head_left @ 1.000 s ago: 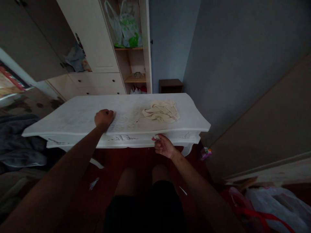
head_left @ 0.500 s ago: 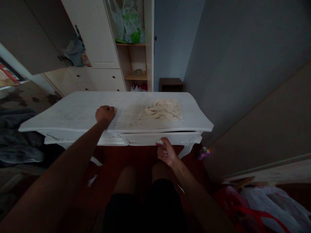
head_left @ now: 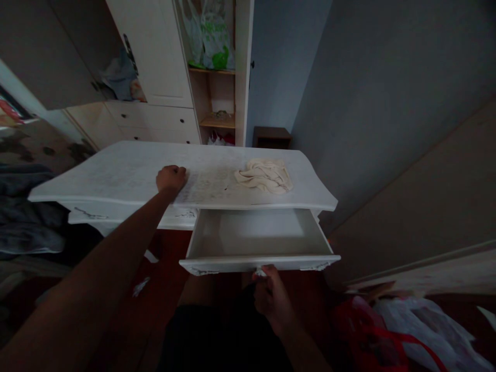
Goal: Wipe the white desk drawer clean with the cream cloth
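Drawer [head_left: 248, 264] change: half a second ago it was showing only a thin dark gap under the worktop [head_left: 116, 178]. Now it is standing well out, with its front panel projecting past the worktop's edge towards the person. The white desk itself is sitting in the same place.

Right hand [head_left: 272, 299]: it is sitting lower and nearer the body than before, just below the drawer front. Its grip is clenched round the small knob [head_left: 260, 270] at the middle of the panel. The fingers are wrapping the knob, so little of it is showing.

Left hand [head_left: 171, 178]: it is resting on the worktop in the same spot as a second ago. The fingers are curled into a loose fist, knuckles up. I cannot tell whether anything is inside it. Judgement: this hand is bracing the desk while the other pulls.

Meaning for the work in hand: the drawer is open wide enough for its floor to be seen.

Containers:
- Drawer interior: pale floor and side walls are showing, with nothing visible on them. The rear strip is lying in shadow beneath the worktop, so its contents are unknown.
- A crumpled cream cloth [head_left: 265, 175] is lying on the worktop above the drawer, apart from both hands.
- Wardrobe [head_left: 155, 57] behind: plastic bags [head_left: 211, 36] are sitting on its upper open shelf.
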`<action>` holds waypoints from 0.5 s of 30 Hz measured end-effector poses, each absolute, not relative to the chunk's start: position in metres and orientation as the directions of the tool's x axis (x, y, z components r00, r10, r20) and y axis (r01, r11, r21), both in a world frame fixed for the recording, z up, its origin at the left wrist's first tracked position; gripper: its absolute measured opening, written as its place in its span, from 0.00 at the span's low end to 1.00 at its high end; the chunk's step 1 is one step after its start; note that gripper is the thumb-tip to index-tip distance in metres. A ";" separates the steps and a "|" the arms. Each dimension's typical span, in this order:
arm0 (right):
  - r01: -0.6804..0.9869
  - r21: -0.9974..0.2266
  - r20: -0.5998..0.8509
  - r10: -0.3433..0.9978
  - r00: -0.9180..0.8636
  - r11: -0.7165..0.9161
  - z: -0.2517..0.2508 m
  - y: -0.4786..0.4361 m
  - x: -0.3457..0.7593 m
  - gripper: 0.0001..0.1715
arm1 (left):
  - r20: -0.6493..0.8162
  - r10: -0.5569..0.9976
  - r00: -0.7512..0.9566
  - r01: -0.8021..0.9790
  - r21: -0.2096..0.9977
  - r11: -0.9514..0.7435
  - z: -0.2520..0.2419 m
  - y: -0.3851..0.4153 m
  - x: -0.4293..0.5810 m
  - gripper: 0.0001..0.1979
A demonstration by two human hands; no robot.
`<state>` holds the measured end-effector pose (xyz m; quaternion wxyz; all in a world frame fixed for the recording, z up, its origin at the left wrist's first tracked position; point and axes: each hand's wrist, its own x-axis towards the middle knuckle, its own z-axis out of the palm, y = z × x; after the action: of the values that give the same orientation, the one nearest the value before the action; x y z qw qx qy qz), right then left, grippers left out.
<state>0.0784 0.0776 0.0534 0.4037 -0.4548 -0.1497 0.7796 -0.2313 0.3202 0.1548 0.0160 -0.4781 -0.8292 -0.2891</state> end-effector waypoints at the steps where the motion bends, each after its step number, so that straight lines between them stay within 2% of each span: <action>1: -0.490 -0.604 -0.599 0.764 -0.240 -0.628 0.052 0.070 0.079 0.29 | 0.302 0.784 -0.543 0.800 0.469 0.373 0.155 0.319 -0.231 0.15; 6: -0.486 -0.641 -0.594 0.785 -0.177 -0.594 0.033 0.035 0.080 0.33 | 0.302 0.790 -0.534 0.799 0.487 0.354 0.156 0.315 -0.230 0.15; 10: -0.465 -0.644 -0.613 0.774 -0.159 -0.607 0.014 0.014 0.079 0.32 | 0.310 0.797 -0.518 0.808 0.483 0.337 0.155 0.314 -0.230 0.15; 15: -0.454 -0.633 -0.609 0.766 -0.208 -0.627 -0.005 0.001 0.079 0.34 | 0.328 0.801 -0.501 0.822 0.469 0.323 0.153 0.312 -0.231 0.17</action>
<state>0.0789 0.0010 -0.0054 0.4012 -0.4848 -0.1605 0.7604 -0.2309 0.3123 0.1534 0.0180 -0.4990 -0.8131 -0.2993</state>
